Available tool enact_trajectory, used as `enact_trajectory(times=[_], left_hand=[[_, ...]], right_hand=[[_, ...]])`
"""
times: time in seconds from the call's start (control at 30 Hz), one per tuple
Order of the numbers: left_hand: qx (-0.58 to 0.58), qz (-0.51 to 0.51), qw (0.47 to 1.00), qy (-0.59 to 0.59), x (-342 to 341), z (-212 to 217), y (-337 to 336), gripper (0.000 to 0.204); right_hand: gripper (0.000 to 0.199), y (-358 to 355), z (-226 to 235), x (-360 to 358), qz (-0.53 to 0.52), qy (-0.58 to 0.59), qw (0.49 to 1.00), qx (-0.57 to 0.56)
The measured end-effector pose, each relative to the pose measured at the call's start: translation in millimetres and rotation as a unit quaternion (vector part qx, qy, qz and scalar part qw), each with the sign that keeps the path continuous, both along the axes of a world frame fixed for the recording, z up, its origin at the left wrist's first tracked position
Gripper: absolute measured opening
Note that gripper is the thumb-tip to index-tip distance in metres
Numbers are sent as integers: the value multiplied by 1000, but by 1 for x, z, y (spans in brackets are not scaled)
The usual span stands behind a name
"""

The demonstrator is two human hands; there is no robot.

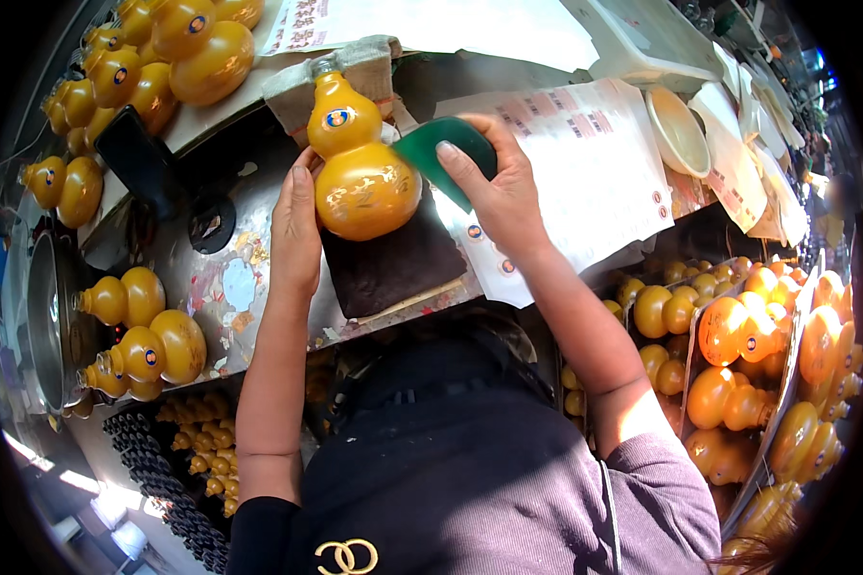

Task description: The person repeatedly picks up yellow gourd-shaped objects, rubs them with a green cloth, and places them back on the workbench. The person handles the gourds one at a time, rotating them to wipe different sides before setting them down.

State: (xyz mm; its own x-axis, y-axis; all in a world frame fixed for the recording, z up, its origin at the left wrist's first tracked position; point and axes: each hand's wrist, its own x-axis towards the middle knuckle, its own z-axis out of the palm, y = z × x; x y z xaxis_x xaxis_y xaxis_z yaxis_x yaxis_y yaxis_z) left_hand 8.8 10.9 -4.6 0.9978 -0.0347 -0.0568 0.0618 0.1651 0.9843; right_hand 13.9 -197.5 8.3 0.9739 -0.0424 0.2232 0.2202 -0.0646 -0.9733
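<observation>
A yellow gourd-shaped bottle (pixel 367 192) lies with its neck pointing away from me, a round blue sticker on its upper bulb and gold decoration on the lower one. My left hand (pixel 297 225) rests along the bottle's left side, fingers partly hidden behind it. In my right hand (pixel 499 187) is a flat green scraper (pixel 443 153), pinched between thumb and fingers, its edge against the bottle's right side. Beneath the bottle's lower end lies a dark square pad (pixel 393 268). A folded beige cloth (pixel 288 91) is under the neck.
More yellow gourd bottles (pixel 211 62) stand at the far left, and others (pixel 144 326) lie at the near left by a metal pan (pixel 48 326). Sticker sheets (pixel 585 182) cover the table's right, near a cream bowl (pixel 679 132). Crates of gourd bottles (pixel 738 331) stand lower right. A phone (pixel 136 158) leans left.
</observation>
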Motion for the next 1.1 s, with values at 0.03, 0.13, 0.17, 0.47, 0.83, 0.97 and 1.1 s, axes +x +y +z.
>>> enact_trajectory(times=[0.03, 0.13, 0.17, 0.47, 0.83, 0.97, 1.1], left_hand=[[2, 10, 1000, -2, -1, -1, -1, 58], [5, 25, 1000, -1, -4, -3, -4, 58], [1, 24, 1000, 3, -4, -2, -3, 58], [-13, 10, 1000, 6, -2, -9, 1, 58], [-6, 21, 998, -66, 3, -3, -14, 65], [3, 23, 999, -28, -1, 3, -15, 61], [-30, 16, 999, -16, 2, 0, -14, 58]], right_hand=[[28, -1, 17, 0, 67, -33, 997, -38], [29, 5, 40, 11, 196, -93, 967, -132], [29, 7, 43, 21, 218, -97, 955, -174], [36, 12, 34, 60, 217, -123, 942, -224], [37, 14, 11, 2, 41, -38, 998, -9], [39, 17, -16, -3, 15, 17, 1000, 1], [40, 13, -26, -4, -17, 42, 999, 10]])
